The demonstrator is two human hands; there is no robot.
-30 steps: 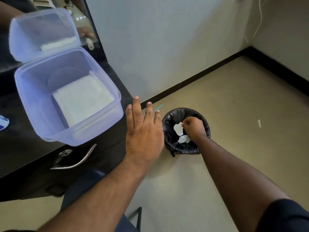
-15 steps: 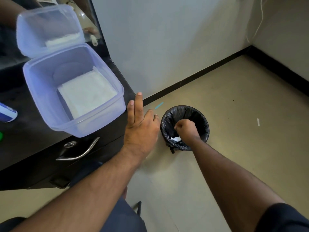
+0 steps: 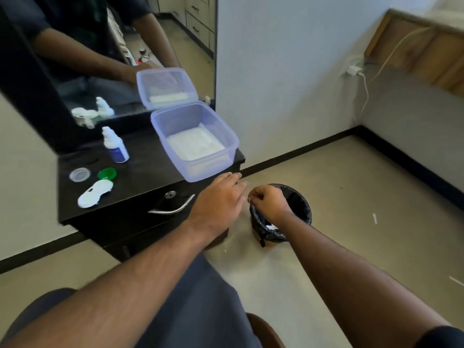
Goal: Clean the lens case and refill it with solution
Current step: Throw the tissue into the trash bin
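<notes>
**Hands poised by the bin, lens case lying on the counter**

A tall mirror (image 3: pixel 108 54) backs a black vanity counter (image 3: pixel 140 182) with a drawer and a curved metal handle (image 3: pixel 173 208) on its front. On the counter's right end stands an open translucent plastic box (image 3: pixel 198 141), lid tipped up against the mirror, with a flat stack of white tissues (image 3: pixel 194 144) inside. On the floor just beside the counter is a small round bin with a black liner (image 3: pixel 298 209); a scrap of white shows at its bottom.

The person's left hand (image 3: pixel 218 199) hovers at the counter's front right corner, fingers straight and loosely together, holding nothing and pointing toward the box. The right hand (image 3: pixel 268 202) is over the bin's near rim, fingers curled in; whether anything is pinched in them cannot be told.

On the counter's left part, well apart from both hands, stands the solution bottle (image 3: pixel 115 145), upright. Nearer the front edge lies the white lens case (image 3: pixel 94 193), with a green cap (image 3: pixel 107 174) and a clear cap (image 3: pixel 79 174) just behind it, both off.
</notes>
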